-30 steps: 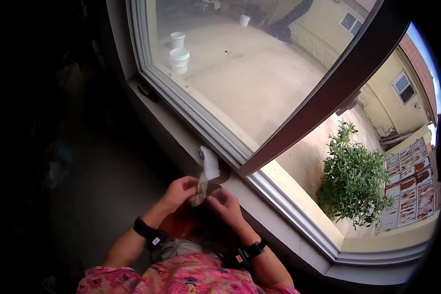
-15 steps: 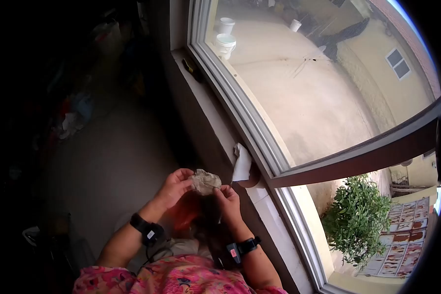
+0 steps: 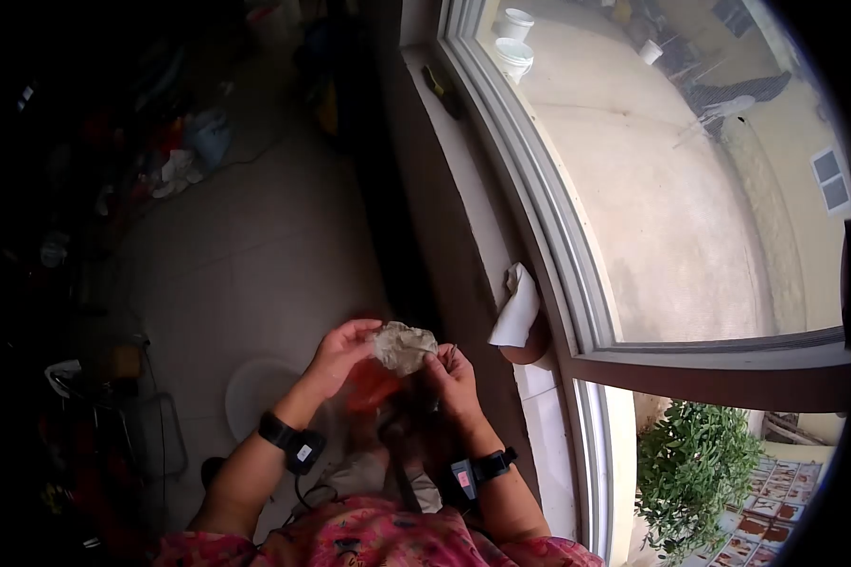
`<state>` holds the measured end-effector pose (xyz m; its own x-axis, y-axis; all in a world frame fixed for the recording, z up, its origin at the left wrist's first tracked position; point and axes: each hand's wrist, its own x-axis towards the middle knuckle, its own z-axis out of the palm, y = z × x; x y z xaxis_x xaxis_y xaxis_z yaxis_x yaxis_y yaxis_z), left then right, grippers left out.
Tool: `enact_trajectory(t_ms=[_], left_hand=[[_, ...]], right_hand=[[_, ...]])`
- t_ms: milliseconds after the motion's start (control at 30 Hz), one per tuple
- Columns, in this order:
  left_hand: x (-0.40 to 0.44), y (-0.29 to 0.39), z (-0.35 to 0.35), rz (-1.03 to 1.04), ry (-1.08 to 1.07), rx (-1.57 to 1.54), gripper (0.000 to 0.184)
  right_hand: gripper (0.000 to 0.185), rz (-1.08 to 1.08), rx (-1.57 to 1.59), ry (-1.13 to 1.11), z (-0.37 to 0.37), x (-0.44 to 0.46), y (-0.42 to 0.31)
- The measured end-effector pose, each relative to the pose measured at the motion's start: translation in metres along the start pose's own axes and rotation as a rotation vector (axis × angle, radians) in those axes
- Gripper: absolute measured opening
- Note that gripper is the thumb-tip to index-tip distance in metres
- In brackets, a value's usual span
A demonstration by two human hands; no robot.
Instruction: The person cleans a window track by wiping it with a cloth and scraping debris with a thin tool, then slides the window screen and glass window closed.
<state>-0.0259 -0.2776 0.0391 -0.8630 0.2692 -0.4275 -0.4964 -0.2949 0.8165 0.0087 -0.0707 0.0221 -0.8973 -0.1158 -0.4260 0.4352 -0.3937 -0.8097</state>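
Observation:
A thin, crumpled grey-beige piece (image 3: 405, 348), whose material I cannot make out, is held up between both hands in front of my body. My left hand (image 3: 338, 359) is closed at its left edge, with the fingers above and the thumb below. At the lower right edge, my right hand (image 3: 456, 383) pinches it between thumb and fingers. Below the piece, an orange-red object (image 3: 373, 387) shows dimly, partly hidden by my hands. Each wrist carries a black strapped device.
To the right runs a window sill (image 3: 473, 194) bearing a white paper roll or sheet (image 3: 516, 307) over a brownish round object (image 3: 528, 345). A dark tool with yellow (image 3: 440, 90) lies farther along it. A pale round basin (image 3: 255, 397) stands on the floor at left.
The view has turned, so the window and sill sit farther right and more floor shows. Both hands still hold the crumpled piece, which is slightly more spread and turned.

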Motion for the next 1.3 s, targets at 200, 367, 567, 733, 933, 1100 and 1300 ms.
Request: enact_trajectory(t_ms=[200,367,567,733,933,1100,1300], left_hand=[[-0.009,0.007,0.025,0.085,-0.284,0.438,0.033],[-0.016,0.02,0.021,-0.084,-0.037,0.378,0.022],[-0.035,0.034,-0.031,0.165,0.299,0.077,0.016],[-0.032,0.038,-0.036,0.118,0.496,0.214,0.012],[0.01,0.04,0.013,0.182,0.316,0.099,0.015],[0.021,0.074,0.041,0.286,0.28,0.054,0.016],[0.003,0.099,0.02,0.423,0.439,-0.049,0.01]], right_hand=[[0.008,-0.078,-0.114,-0.258,0.018,-0.004,-0.009],[0.013,-0.303,-0.444,-0.072,0.029,-0.027,-0.047],[0.013,-0.132,-0.481,0.026,-0.027,-0.061,-0.041],[0.014,-0.076,-0.494,0.229,-0.064,-0.088,-0.034],[0.026,-0.15,-0.839,0.411,-0.085,-0.107,-0.04],[0.03,-0.048,-1.015,0.54,-0.097,-0.104,-0.04],[0.028,-0.075,-0.896,0.555,-0.134,-0.082,-0.006]])
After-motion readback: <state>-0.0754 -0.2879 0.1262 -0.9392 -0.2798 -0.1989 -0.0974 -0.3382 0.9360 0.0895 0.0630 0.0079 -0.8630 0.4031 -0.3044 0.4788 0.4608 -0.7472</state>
